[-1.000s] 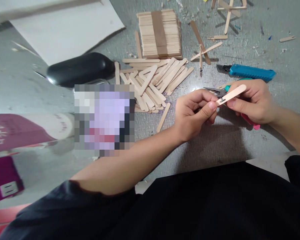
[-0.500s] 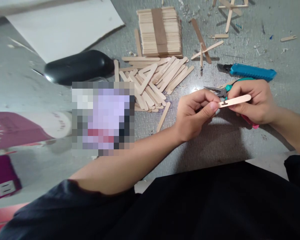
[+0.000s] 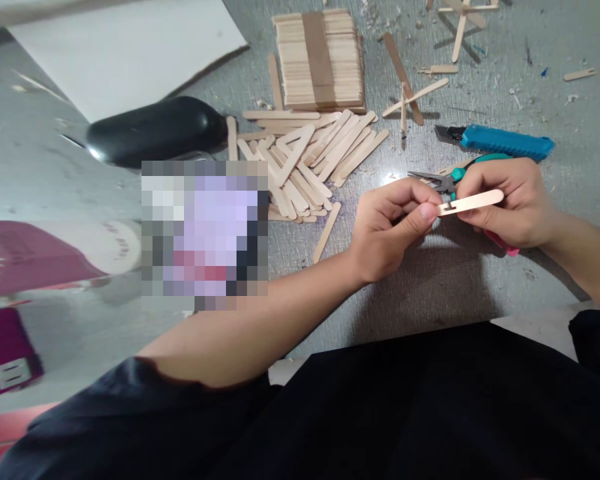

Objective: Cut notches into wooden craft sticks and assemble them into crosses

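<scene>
One slotted stick (image 3: 480,200): pale smooth wood, flat, rounded free end, small dark slot near the gripped end. Held up off the grey, finely streaked table (image 3: 430,293), right of the loose stick pile (image 3: 305,163) and nearer the body.

Left hand (image 3: 393,230), right of pile: thumb on top, index finger curled behind, pinched together on the slotted end; forearm slants in from lower left. Right hand (image 3: 513,200), farther right of pile: fingers bent, thumb behind the stick, forearm in from the right; can't tell if it's clamped on stick or pliers.

Pliers (image 3: 445,181), right of pile: dark metal needle nose pointing left, teal and pink handles partly under the right hand. Cutter (image 3: 507,141), farther right of pile: blue casing, dark blade out.

Pile: flat round-ended wood sticks, jumbled. Black object (image 3: 155,130), left of pile: smooth, rounded, glossy. Stick bundle (image 3: 293,63), just behind pile: blocky, brown band around it. Crossed sticks (image 3: 415,98), right of pile and slightly behind. White sheet (image 3: 135,57), behind pile to the left.
</scene>
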{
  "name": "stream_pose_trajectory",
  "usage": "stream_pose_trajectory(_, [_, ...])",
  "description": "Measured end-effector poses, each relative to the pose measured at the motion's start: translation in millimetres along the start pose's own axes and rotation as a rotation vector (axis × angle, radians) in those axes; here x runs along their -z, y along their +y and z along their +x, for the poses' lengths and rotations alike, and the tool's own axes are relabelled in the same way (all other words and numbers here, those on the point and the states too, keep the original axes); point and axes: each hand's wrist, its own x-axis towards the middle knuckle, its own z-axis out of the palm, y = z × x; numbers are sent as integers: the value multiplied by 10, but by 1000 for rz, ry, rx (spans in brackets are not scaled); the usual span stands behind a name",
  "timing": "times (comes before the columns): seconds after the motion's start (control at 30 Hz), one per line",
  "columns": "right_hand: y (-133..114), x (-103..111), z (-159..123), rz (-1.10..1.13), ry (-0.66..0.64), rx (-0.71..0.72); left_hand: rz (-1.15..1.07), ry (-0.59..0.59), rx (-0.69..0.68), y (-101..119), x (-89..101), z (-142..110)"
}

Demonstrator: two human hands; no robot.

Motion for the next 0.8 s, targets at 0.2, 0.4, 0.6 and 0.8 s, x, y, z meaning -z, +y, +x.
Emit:
stream_pose_trajectory(0.2, [21,-1,4,0,7,40,12,-17,-12,-3,11,3])
stream_pose_trajectory(0.4, [-2,-6,13,-17,16,96,10,-30,-16,0,15,7])
stream_pose_trajectory(0.6, [12,20,4,-106,31,111,48,-22,-1,-20,32,9])
stream_pose_trajectory(0.8, [-22,76,5,-179,-54,10,127,-80,-24,-44,73,-7])
